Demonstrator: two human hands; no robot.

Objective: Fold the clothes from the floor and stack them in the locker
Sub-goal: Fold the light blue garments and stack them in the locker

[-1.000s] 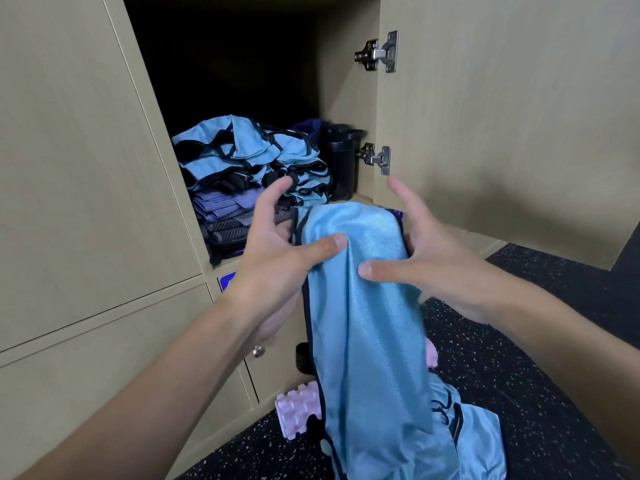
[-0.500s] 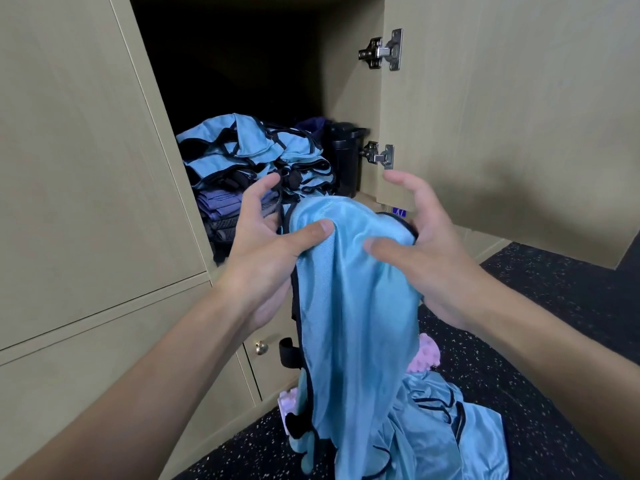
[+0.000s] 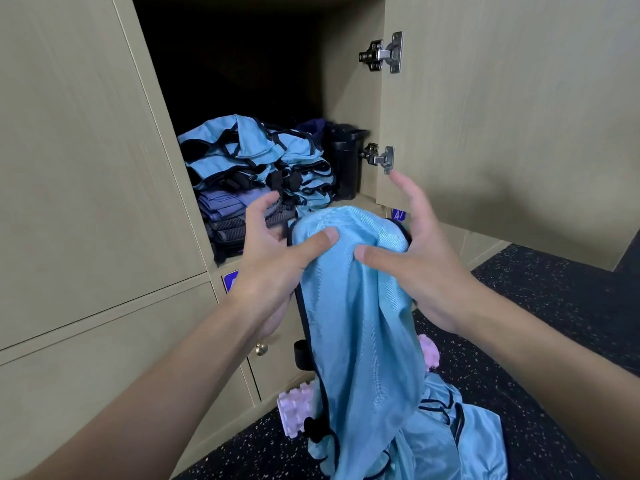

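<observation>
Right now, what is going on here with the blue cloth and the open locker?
A person holds a light blue garment up before the open locker, the left hand and the right hand each pressing a thumb on its front. Its lower end hangs toward more blue clothes on the floor. A stack of folded clothes already lies in the locker; this garment is not in yet.

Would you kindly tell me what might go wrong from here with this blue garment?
1. Only the thumbs of the left hand and right hand pin the garment; its long hanging end may slip or unfold.
2. The stack in the locker looks lumpy, so another piece might slide off.
3. The right fingers are near the lower hinge, which could snag cloth.
</observation>
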